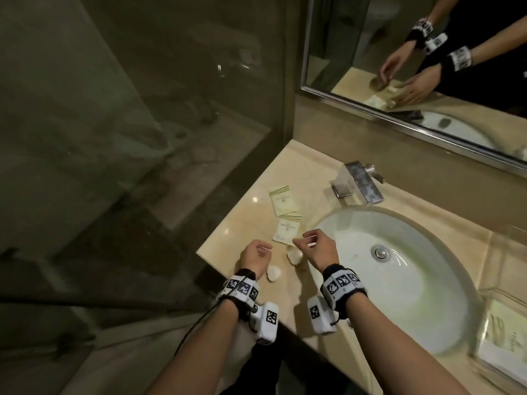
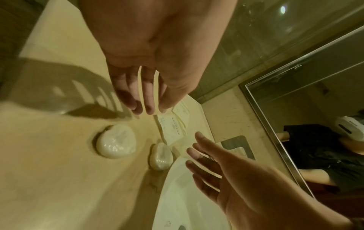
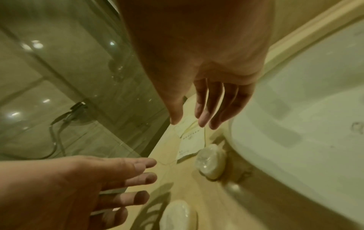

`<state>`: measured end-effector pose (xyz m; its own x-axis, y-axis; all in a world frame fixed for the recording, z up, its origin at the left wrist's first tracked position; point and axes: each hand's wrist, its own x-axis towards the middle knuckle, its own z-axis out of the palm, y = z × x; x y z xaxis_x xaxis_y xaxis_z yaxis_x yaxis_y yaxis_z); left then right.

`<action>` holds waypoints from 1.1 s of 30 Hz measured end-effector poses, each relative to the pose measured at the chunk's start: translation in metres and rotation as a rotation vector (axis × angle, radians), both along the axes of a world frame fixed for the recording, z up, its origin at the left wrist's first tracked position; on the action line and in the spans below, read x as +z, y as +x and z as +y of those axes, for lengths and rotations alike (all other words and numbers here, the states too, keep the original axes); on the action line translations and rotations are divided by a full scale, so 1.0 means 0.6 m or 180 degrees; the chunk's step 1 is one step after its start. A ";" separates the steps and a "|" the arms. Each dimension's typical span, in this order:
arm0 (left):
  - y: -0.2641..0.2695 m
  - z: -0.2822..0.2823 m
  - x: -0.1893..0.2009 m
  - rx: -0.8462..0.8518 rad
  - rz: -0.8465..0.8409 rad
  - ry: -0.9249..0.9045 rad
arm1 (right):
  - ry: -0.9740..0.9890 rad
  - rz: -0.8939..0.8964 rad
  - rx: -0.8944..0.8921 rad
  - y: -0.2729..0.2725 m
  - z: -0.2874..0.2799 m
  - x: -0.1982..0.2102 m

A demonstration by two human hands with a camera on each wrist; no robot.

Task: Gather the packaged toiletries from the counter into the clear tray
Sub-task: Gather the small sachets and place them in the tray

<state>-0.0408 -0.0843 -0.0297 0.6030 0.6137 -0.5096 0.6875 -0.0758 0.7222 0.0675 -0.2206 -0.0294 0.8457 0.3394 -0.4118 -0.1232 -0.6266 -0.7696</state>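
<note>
Two flat cream packets point(image 1: 281, 201) point(image 1: 287, 230) lie on the beige counter left of the sink. Nearer me sit two round wrapped soaps point(image 1: 295, 256) point(image 1: 273, 273). My left hand point(image 1: 258, 250) hovers above the nearer soap point(image 2: 116, 143) with relaxed fingers and holds nothing. My right hand point(image 1: 312, 240) hangs over the other soap point(image 3: 210, 160) and the near packet point(image 3: 192, 140), also empty. The left hand point(image 2: 149, 99) and the right hand point(image 3: 188, 119) show loose, spread fingers in the wrist views. The clear tray point(image 1: 489, 295) stands right of the sink with packets inside.
The white sink basin point(image 1: 399, 280) fills the counter's middle, with a chrome faucet point(image 1: 358, 183) behind it. A mirror point(image 1: 427, 67) runs along the back wall. A glass shower partition point(image 1: 142, 138) borders the counter's left edge.
</note>
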 end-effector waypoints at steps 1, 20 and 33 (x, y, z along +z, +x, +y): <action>0.010 0.011 0.000 -0.0005 0.0025 0.0020 | -0.0146 0.0007 -0.0049 0.007 0.017 -0.007; 0.165 0.137 -0.013 -0.0573 -0.0188 0.0373 | -0.1316 0.0148 -0.0072 0.062 0.125 -0.051; 0.284 0.135 -0.047 -0.0862 0.0281 0.0839 | 0.0147 0.0230 -0.0671 0.083 -0.006 -0.025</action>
